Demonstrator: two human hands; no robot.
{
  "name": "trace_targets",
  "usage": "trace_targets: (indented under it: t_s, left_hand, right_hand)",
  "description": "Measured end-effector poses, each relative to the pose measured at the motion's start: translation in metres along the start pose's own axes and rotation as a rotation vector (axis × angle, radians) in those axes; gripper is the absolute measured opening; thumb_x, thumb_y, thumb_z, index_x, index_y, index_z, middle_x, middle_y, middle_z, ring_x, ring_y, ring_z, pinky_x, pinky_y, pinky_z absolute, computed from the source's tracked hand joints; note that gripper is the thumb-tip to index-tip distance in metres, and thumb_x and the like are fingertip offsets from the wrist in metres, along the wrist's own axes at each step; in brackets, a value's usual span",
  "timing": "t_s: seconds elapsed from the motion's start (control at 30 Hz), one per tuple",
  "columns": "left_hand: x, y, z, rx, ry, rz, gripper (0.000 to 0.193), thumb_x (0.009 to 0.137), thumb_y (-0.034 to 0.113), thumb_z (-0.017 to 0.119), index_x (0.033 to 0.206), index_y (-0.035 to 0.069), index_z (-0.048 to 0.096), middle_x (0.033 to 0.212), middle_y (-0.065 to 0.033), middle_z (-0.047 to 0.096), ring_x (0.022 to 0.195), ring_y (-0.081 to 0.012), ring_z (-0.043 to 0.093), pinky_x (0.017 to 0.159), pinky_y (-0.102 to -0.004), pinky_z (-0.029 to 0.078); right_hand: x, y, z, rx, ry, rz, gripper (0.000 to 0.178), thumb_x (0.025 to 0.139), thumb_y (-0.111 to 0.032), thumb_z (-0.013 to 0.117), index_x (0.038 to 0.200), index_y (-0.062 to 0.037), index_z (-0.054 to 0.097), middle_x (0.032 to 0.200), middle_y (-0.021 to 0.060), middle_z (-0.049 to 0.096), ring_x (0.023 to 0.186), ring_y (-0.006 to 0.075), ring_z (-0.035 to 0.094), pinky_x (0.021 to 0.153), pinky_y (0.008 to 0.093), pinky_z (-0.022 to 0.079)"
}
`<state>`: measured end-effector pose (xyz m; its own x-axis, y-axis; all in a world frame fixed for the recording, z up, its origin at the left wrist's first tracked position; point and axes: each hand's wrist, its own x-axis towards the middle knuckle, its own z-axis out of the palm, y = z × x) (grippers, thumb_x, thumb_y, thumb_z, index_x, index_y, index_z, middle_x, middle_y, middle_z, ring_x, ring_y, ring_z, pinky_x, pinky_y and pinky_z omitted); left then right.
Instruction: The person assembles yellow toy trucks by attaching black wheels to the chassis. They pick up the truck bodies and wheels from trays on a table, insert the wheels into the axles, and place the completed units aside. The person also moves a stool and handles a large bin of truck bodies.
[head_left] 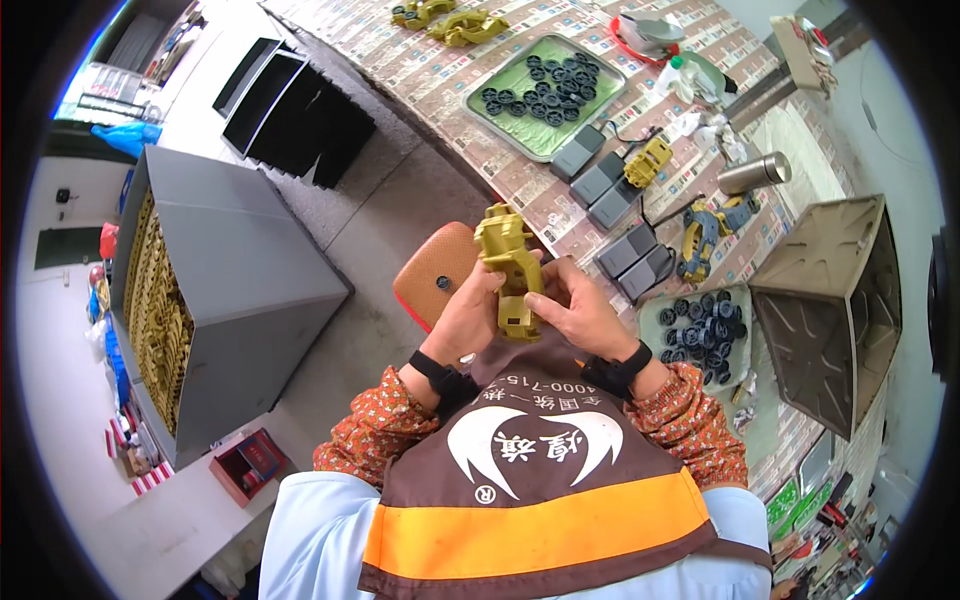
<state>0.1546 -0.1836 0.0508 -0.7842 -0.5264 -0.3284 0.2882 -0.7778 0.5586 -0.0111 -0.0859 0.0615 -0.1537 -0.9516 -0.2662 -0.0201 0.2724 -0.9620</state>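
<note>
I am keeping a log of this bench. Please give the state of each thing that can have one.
Yellow part: held in both hands, upright.
Left hand: gripping the part.
Right hand: gripping the part.
Green tray: holds many black rings.
Grey crate: full of yellow parts.
Steel bottle: lying on its side.
Tan bin: tipped sideways, empty.

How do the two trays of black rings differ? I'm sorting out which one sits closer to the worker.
The green tray lies at the far end of the table; the small tray sits close beside the right hand. The green tray is larger, its rings spread out with bare green showing; the small tray's rings are heaped together. Both hold the same kind of black rings.
</note>
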Motion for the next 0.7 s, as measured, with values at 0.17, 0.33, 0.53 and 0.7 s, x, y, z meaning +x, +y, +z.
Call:
trace_targets:
  t_s: [0.17, 0.33, 0.53, 0.7]
  left_hand:
    - [0.002, -0.002, -0.001, 0.061, -0.002, -0.12, 0.058, 0.096, 0.013, 0.056, 0.15, 0.008, 0.035, 0.144, -0.0128, 0.051, 0.131, -0.0262, 0.051, 0.113, -0.0426, 0.04]
    - [0.015, -0.013, -0.006, 0.132, 0.106, -0.29, 0.05, 0.098, 0.014, 0.058, 0.144, 0.008, 0.04, 0.126, -0.0085, 0.059, 0.113, -0.0227, 0.062, 0.095, -0.0392, 0.055]
    - [0.03, -0.031, -0.012, 0.203, 0.091, -0.392, 0.043, 0.099, 0.016, 0.059, 0.139, 0.009, 0.045, 0.123, -0.0074, 0.06, 0.106, -0.0202, 0.064, 0.089, -0.0397, 0.057]
    - [0.039, -0.048, -0.015, 0.234, -0.066, -0.532, 0.05, 0.1, 0.018, 0.057, 0.146, 0.007, 0.039, 0.132, -0.0104, 0.058, 0.113, -0.0203, 0.062, 0.095, -0.0399, 0.055]
  right_hand:
    - [-0.01, 0.012, -0.002, -0.251, 0.071, -0.052, 0.037, 0.089, -0.03, 0.072, 0.108, -0.0025, 0.055, 0.082, 0.0183, 0.068, 0.073, 0.0354, 0.068, 0.065, 0.0427, 0.052]
    - [-0.045, 0.06, -0.014, -0.007, 0.112, -0.091, 0.026, 0.093, -0.025, 0.068, 0.108, -0.0037, 0.063, 0.086, 0.0115, 0.07, 0.081, 0.0234, 0.069, 0.073, 0.0364, 0.052]
    - [-0.136, 0.195, -0.082, -0.408, 0.852, 0.275, 0.01, 0.089, -0.014, 0.066, 0.092, -0.0046, 0.067, 0.081, 0.0168, 0.07, 0.075, 0.0321, 0.07, 0.067, 0.0396, 0.053]
    - [-0.176, 0.228, -0.12, -0.61, 1.182, 0.359, 0.018, 0.085, -0.005, 0.067, 0.102, -0.0094, 0.067, 0.087, 0.0116, 0.061, 0.081, 0.0331, 0.064, 0.071, 0.0413, 0.052]
